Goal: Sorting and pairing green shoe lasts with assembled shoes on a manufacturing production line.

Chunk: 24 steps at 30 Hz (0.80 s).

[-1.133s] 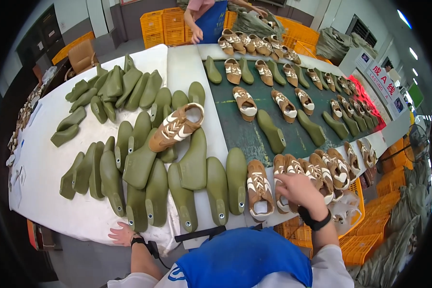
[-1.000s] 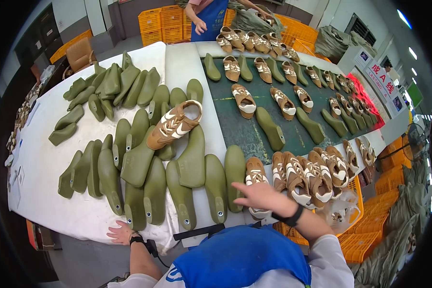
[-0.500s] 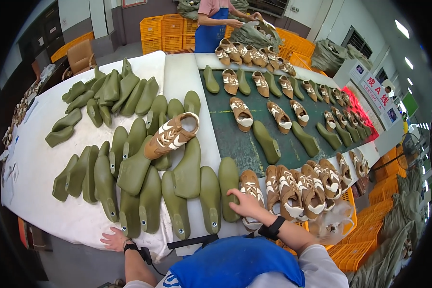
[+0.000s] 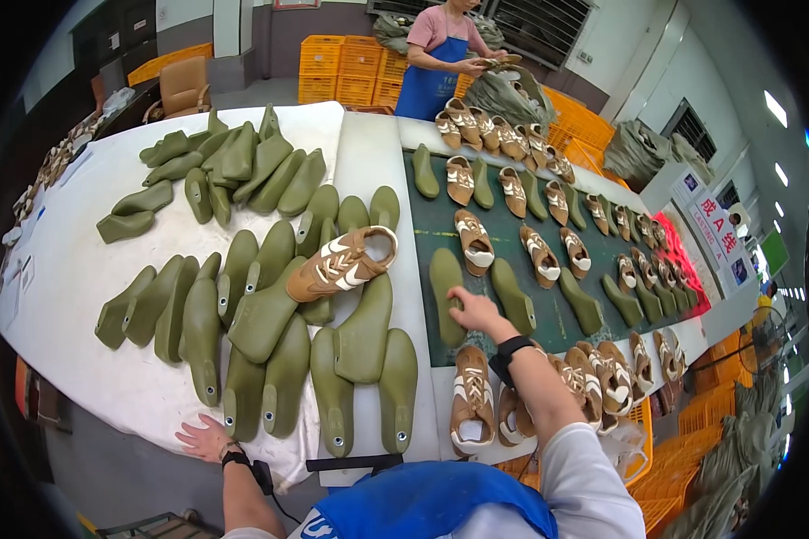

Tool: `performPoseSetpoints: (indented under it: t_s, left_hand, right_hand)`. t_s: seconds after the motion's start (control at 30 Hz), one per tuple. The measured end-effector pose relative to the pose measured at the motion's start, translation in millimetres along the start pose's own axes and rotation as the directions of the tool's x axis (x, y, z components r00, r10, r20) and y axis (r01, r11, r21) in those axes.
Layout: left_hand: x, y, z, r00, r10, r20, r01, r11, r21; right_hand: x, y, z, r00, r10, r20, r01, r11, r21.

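My right hand reaches over the near edge of a dark green mat, fingers apart, holding nothing. Its fingertips are just beside an olive-green shoe last; another last lies to its right. Below my wrist a brown and white shoe stands in a row of similar shoes at the table's front. My left hand lies flat and open on the front edge of the white table, under a row of green lasts. One brown shoe lies on top of the lasts.
Several more lasts are piled at the far left of the table. Shoes and lasts alternate in rows across the mat. A person in a blue apron handles shoes at the far end. Orange crates and a chair stand behind.
My right hand has left the shoes at the front right and moved up and left onto the mat, beside a green last. My left hand stays on the table edge.
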State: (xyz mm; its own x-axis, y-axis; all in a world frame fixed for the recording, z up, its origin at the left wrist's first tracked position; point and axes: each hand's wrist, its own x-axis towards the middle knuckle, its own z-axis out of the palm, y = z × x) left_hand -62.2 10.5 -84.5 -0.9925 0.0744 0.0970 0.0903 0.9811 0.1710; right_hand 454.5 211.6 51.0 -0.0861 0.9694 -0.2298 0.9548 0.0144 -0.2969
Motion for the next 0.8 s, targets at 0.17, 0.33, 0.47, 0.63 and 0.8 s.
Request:
performPoseSetpoints:
  t_s: [0.17,0.33,0.47,0.63,0.8]
  left_hand:
    - [1,-1,2,0.999,0.039,-0.029,-0.038,0.999,0.019]
    - [-3,4,-5,1.000,0.019,0.000,-0.019,1.000,0.015]
    - [-3,2,0,1.000,0.016,0.012,-0.016,1.000,0.023]
    - [-2,0,3,0.999,0.024,-0.031,-0.024,1.000,0.012]
    - [-3,3,-3,0.999,0.023,0.032,-0.025,0.999,0.042]
  right_hand:
    - [2,21,54,0.994,0.102,-0.036,-0.105,0.988,-0.117]
    - [11,28,60,0.995,0.089,0.034,-0.087,0.995,-0.053]
    - [2,34,55,0.994,0.053,0.096,-0.047,0.997,-0.064]
    - [-9,23,57,0.987,0.150,0.056,-0.148,0.988,-0.047]
    - [-13,-7,42,0.971,0.237,0.026,-0.223,0.943,-0.246]
